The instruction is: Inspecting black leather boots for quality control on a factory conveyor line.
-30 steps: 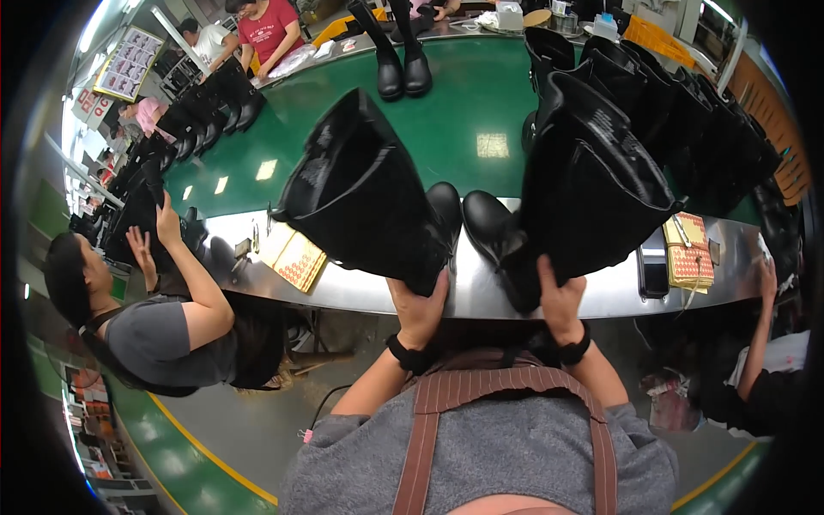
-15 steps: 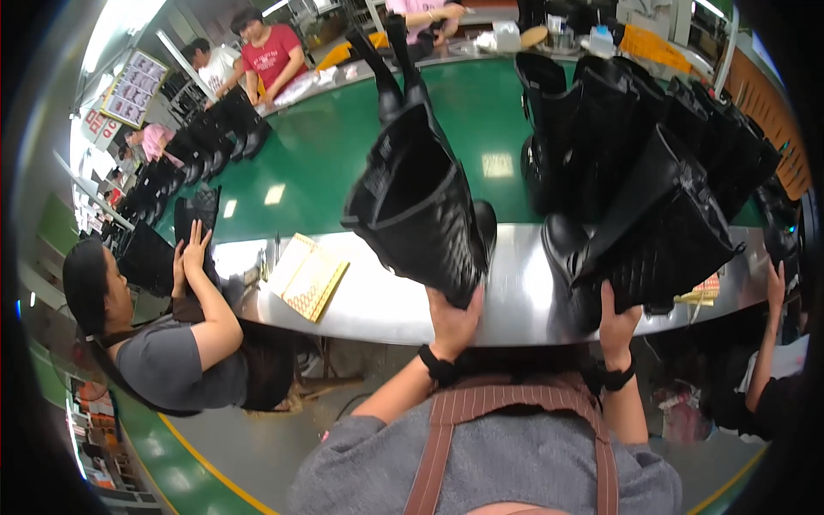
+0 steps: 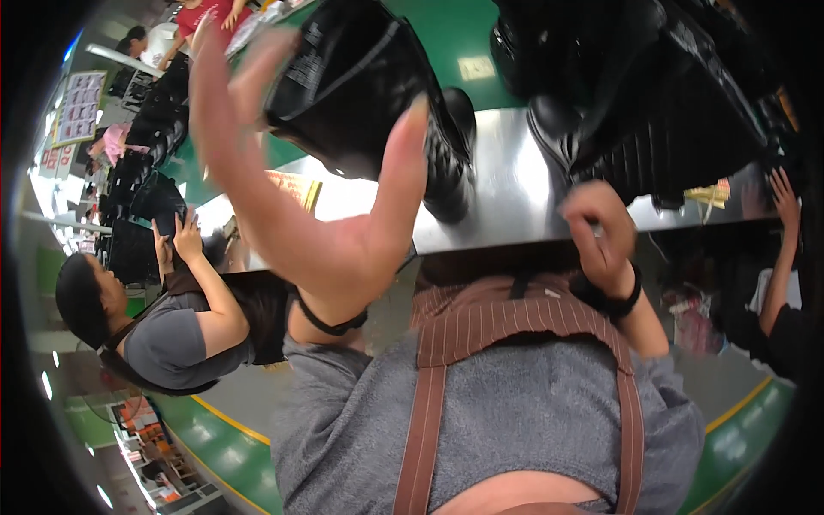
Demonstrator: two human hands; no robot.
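Observation:
My left hand (image 3: pixel 330 245) is raised close to the camera, thumb and fingers spread, empty and partly blurred. Behind it stands a tall black boot (image 3: pixel 365 103), its wide shaft opening facing me and its quilted side to the right. The hand covers part of that boot, and I cannot tell whether they touch. My right hand (image 3: pixel 603 236) is curled closed at the table edge, with no object visible in it. Just beyond it, another black quilted boot (image 3: pixel 661 116) leans on the metal strip, apart from the fingers.
The bench has a green surface (image 3: pixel 474 39) and a metal front strip (image 3: pixel 506 197). Yellow patterned paper (image 3: pixel 292 189) lies behind my left hand, with more yellow paper (image 3: pixel 708 193) at right. A co-worker (image 3: pixel 172 330) handles boots at left; another person's hand (image 3: pixel 784 199) is at far right.
Both hands have let go of the boots. My left hand has risen toward the camera and opened; my right has drawn back and curled. The view has tilted downward.

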